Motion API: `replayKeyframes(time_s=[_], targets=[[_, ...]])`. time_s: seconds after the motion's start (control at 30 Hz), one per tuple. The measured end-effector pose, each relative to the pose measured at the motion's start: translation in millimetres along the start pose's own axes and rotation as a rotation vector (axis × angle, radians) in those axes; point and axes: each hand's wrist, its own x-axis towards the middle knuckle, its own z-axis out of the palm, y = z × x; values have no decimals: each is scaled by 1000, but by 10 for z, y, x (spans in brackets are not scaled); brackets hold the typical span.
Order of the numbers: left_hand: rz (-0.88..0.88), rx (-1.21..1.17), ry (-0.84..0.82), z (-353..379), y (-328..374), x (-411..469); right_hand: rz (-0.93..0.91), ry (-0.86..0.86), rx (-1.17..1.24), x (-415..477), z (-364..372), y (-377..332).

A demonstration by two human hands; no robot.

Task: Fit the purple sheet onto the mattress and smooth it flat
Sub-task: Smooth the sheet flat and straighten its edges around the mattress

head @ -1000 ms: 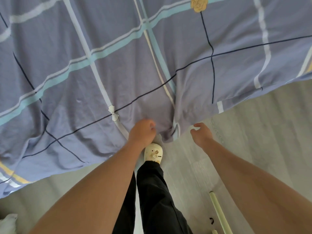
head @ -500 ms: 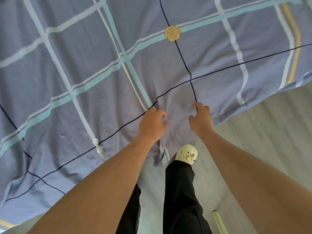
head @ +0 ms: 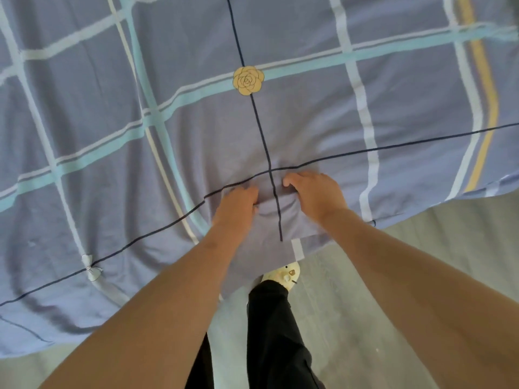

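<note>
Both hands, left hand (head: 238, 204) and right hand (head: 317, 196), pinch the purple sheet (head: 196, 130) between them.

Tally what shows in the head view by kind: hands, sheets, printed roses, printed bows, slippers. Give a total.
Hands: 2, the left hand and the right hand, both on the cloth
Purple sheet: 1
Printed yellow rose: 1
Printed white bow: 1
Cream slipper: 1
Total: 6

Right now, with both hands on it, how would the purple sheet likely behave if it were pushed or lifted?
Probably floppy: the purple sheet bunches into folds between the left hand and right hand. Likely light and thin, since its edge drapes limply over the bed's side. Pushed, it would probably wrinkle rather than slide whole.
</note>
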Motion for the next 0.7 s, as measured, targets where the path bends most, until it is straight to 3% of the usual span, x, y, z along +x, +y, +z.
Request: replayKeyframes(time_s=[0.2, 0.43, 0.5, 0.6, 0.7], targets=[[-4, -75, -135, 9, 228, -51, -34, -257, -159, -75, -241, 107], [-18, -144, -164, 192, 462, -68, 71, -363, -192, -303, -244, 277], [-18, -127, -185, 191, 442, -78, 81, -391, -159, -324, -246, 277], [-1, -81, -344, 116, 436, -127, 178, -497, -19, -385, -272, 339], [-15, -78, -401, -58, 504, -175, 311, -432, 128, -430, -407, 473]])
